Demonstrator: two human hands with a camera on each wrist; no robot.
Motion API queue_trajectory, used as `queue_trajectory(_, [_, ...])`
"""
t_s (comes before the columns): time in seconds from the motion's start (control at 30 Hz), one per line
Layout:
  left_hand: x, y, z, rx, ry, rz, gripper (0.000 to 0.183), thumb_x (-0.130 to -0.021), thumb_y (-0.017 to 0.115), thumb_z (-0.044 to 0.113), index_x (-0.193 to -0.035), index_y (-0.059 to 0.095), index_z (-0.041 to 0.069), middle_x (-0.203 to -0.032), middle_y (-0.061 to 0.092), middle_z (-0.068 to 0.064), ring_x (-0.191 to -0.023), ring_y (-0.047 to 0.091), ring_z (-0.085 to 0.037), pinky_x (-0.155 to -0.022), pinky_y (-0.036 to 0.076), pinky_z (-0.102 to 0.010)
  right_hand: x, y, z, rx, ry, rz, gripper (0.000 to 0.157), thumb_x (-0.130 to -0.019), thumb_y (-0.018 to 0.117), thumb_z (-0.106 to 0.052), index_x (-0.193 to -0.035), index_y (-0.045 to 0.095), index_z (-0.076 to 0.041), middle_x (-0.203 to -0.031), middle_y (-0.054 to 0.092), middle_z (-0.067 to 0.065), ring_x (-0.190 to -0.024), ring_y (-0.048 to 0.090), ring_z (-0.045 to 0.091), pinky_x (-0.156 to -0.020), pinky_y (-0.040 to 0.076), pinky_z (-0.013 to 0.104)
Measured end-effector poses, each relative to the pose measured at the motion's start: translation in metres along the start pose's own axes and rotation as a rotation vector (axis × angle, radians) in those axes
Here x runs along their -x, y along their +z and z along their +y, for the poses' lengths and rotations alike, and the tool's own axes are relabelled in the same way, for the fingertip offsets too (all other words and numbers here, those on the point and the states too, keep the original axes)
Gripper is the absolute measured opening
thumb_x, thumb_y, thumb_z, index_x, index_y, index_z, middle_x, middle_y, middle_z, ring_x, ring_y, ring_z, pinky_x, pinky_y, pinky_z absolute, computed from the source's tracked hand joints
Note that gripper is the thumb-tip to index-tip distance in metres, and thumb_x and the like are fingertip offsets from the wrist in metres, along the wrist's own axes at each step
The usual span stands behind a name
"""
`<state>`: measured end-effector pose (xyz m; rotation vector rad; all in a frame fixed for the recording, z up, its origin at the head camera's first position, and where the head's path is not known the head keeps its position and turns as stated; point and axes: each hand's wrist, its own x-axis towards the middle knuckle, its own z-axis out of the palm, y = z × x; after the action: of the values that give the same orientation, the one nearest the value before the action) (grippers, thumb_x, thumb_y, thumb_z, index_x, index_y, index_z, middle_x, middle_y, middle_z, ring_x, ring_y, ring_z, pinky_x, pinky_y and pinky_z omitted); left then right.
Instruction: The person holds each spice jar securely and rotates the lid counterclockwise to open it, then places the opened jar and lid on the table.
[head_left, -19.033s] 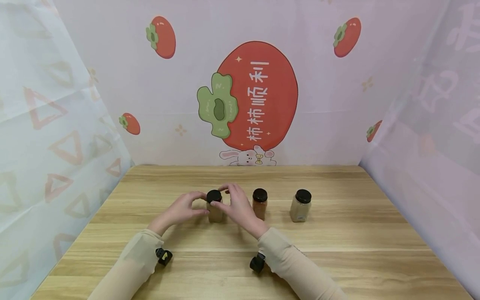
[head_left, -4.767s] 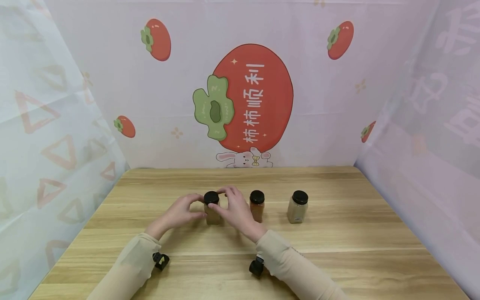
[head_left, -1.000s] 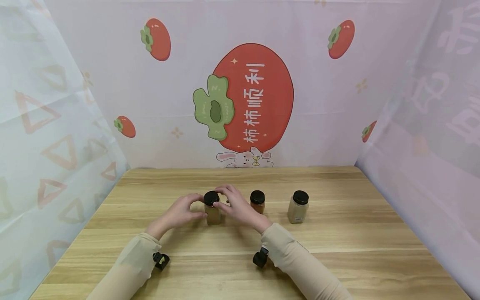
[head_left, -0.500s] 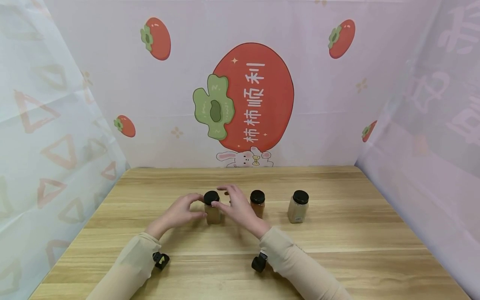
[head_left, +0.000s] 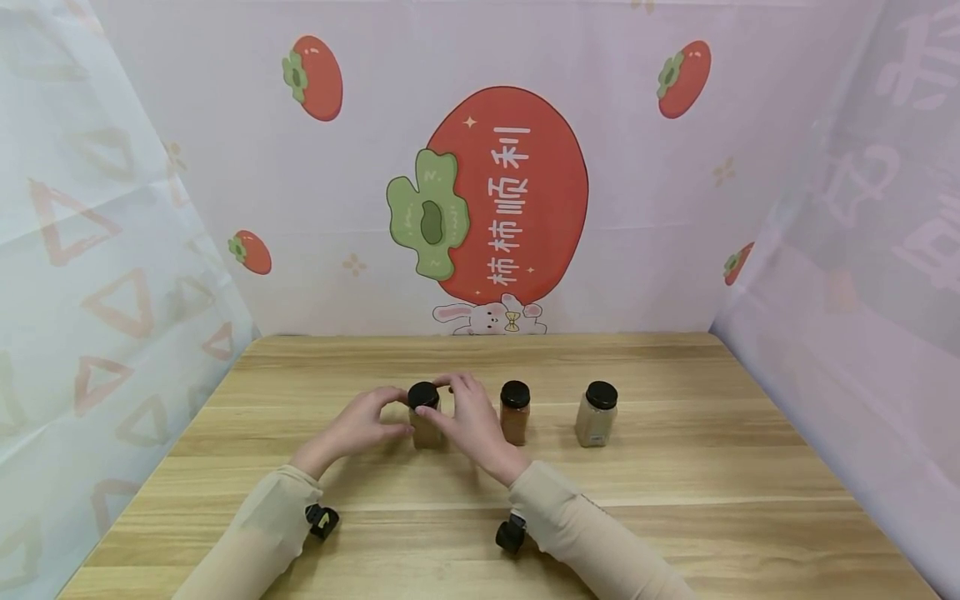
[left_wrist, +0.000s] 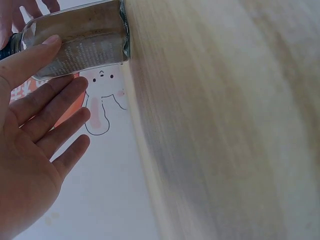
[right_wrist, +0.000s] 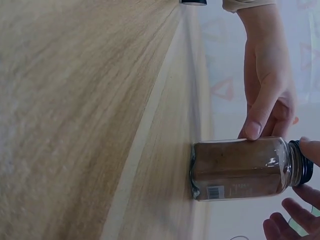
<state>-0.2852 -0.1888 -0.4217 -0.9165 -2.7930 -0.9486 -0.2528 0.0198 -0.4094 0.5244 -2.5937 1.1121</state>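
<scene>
Here, right hand around black lid.

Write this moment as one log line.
left hand: holds brown jar | right hand: grips its black lid | reddish jar, pale jar: upright, lidded

Black lid over brown jar, apparently rust-orange jar, beige jar, tan wood-grain table.

we read 柿柿顺利 in white on the big red persimmon of the backdrop; the small print and barcode on the jar are too blurred for us.
</scene>
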Motion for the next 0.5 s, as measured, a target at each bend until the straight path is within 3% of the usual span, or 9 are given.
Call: queue_trajectory(0.5, [-0.0003,-0.0002,0.0002,-0.01,0.017,0.004,0.034,-0.08,0.076,0.022,-0.111,0.065,0.014,-0.112,0.066,-0.001,-0.113,0.058,-0.027,-0.098,0.045,-0.051,-0.0019,-0.001,0.0027,-0.023,-0.025,-0.036,0.044,-0.087,0.067,-0.036,-0.119,0.058,-0.008,-0.121,0.055,0.009,-0.119,0.049,0.027,-0.101,0.043,0.042])
